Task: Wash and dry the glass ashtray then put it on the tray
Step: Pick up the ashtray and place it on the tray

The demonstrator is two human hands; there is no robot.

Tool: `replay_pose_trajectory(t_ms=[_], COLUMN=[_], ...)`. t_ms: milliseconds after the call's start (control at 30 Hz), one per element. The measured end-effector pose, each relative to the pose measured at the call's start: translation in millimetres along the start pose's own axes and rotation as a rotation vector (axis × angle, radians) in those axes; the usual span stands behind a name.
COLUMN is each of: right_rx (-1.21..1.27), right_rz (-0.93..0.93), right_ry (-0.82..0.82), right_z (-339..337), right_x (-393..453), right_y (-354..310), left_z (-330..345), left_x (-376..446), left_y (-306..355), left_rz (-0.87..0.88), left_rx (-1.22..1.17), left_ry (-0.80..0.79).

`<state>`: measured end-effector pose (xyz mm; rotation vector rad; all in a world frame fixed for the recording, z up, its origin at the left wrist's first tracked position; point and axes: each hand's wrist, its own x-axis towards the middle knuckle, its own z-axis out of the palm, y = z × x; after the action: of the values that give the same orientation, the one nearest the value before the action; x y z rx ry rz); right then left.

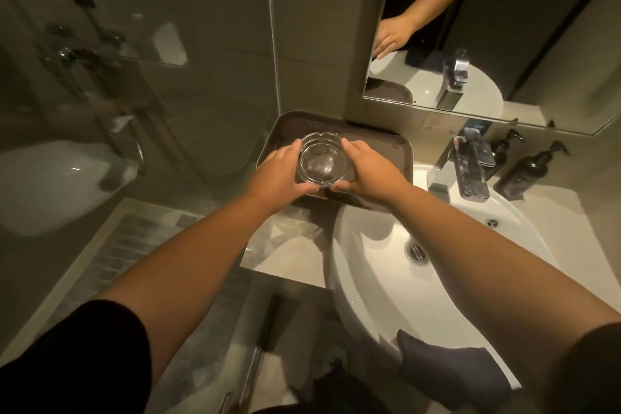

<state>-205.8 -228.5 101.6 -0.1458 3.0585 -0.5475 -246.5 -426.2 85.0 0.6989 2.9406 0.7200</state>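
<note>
A round clear glass ashtray sits between both my hands over the dark brown tray. My left hand grips its left side and my right hand grips its right side. I cannot tell whether the ashtray rests on the tray or hovers just above it. The tray lies on the counter left of the white sink, against the wall corner.
A chrome faucet stands behind the sink, with two dark pump bottles to its right. A dark cloth hangs over the sink's near rim. A mirror is above, a glass shower partition at left.
</note>
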Motion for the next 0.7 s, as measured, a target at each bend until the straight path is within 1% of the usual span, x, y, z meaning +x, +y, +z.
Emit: replay_pose_trajectory(t_ms=[300,467,700], right_rx=[0.071,0.083,0.107], right_rz=[0.008,0.01,0.018], right_ry=[-0.016,-0.027,-0.062], right_z=[21,32,51], right_x=[79,128,155], right_y=[38,56,75], left_z=[15,26,48], left_x=[82,130,154], left_y=[-28,-47,-62], left_rz=[-0.03,-0.068,-0.107], left_rx=[0.026,-0.004,-0.017], left_ry=[-0.085,-0.117,-0.152])
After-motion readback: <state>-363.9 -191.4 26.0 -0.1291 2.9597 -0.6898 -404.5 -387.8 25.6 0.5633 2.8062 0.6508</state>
